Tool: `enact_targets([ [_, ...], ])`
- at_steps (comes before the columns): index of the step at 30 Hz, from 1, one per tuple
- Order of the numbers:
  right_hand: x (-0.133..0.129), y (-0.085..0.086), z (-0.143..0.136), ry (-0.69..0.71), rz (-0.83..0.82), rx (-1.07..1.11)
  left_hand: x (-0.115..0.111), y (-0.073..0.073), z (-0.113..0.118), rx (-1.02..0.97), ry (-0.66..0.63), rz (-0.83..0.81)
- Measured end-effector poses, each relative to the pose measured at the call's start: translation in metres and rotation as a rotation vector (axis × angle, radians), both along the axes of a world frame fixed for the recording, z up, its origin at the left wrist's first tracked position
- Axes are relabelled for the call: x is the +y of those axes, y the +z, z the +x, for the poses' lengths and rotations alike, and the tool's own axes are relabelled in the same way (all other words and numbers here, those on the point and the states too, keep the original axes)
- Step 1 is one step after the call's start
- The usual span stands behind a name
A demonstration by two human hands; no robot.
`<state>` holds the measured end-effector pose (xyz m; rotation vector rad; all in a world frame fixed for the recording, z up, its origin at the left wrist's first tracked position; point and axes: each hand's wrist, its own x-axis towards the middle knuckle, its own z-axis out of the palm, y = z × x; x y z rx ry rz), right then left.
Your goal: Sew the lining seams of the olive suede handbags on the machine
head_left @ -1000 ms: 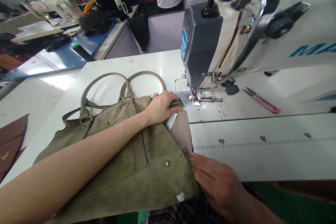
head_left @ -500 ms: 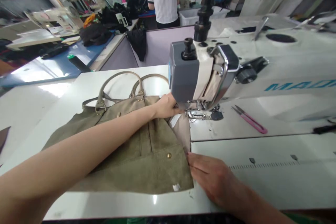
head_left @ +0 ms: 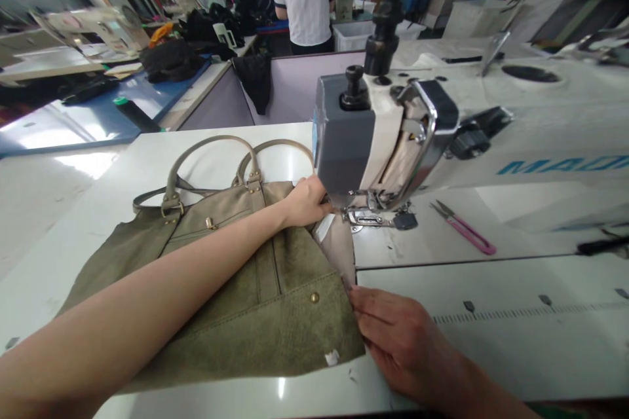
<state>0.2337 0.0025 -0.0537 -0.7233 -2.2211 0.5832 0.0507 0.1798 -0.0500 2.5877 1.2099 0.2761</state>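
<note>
An olive-green handbag piece (head_left: pixel 221 314) with two looped handles lies flat on the white table, left of the sewing machine (head_left: pixel 344 137). My left arm reaches across it, and my left hand (head_left: pixel 307 201) pinches the upper edge of the bag beside the presser foot (head_left: pixel 366 217). Lower down, my right hand (head_left: pixel 403 334) has its fingers closed on the bag's right edge. Pale lining (head_left: pixel 341 245) shows between my two hands, with a white tag (head_left: pixel 323 228) on it. The needle area is partly hidden by the machine head.
Pink-handled thread snips (head_left: pixel 469 234) lie right of the presser foot. A green-tipped dark cone (head_left: pixel 137 114) stands at the back left. Beyond a low partition (head_left: pixel 295 88), a person in a white shirt (head_left: pixel 304 0) stands facing away. Dark cloth lies on the blue table (head_left: pixel 39 127).
The bag's left part and handles have shifted slightly left and down in view. Both my hands keep nearly the same places and grips.
</note>
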Motion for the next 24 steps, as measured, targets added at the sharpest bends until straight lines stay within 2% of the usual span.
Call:
enact_targets([
  [4, 0.002, 0.0, -0.001, 0.002, -0.017, -0.007, -0.001, -0.003, -0.002, 0.01, -0.023, 0.019],
  [7, 0.003, -0.002, -0.001, -0.001, -0.023, -0.015, 0.005, -0.009, -0.001, 0.026, -0.027, 0.04],
  [9, 0.004, -0.003, 0.0, -0.03, -0.014, -0.019, 0.011, -0.007, -0.002, 0.045, -0.013, 0.055],
  [12, 0.004, -0.005, 0.001, -0.089, -0.012, -0.026, 0.005, 0.011, -0.006, 0.091, 0.036, 0.086],
  [14, 0.003, -0.005, 0.001, -0.091, -0.043, -0.036, -0.016, 0.031, -0.012, 0.114, 0.081, 0.129],
  [16, 0.003, -0.004, 0.001, -0.079, -0.083, -0.043, -0.046, 0.048, -0.021, 0.131, 0.0, 0.168],
  [19, 0.002, -0.004, 0.0, -0.062, -0.113, -0.049, -0.078, 0.056, -0.032, 0.17, -0.339, 0.138],
  [20, 0.001, -0.003, 0.0, -0.061, -0.113, -0.052, -0.079, 0.055, -0.034, 0.189, -0.41, 0.121],
  [22, 0.0, -0.003, 0.001, -0.058, -0.1, -0.058, -0.072, 0.057, -0.036, 0.244, -0.44, 0.117],
  [24, -0.001, -0.004, 0.003, -0.056, -0.084, -0.069, -0.064, 0.066, -0.038, 0.351, -0.472, 0.136],
])
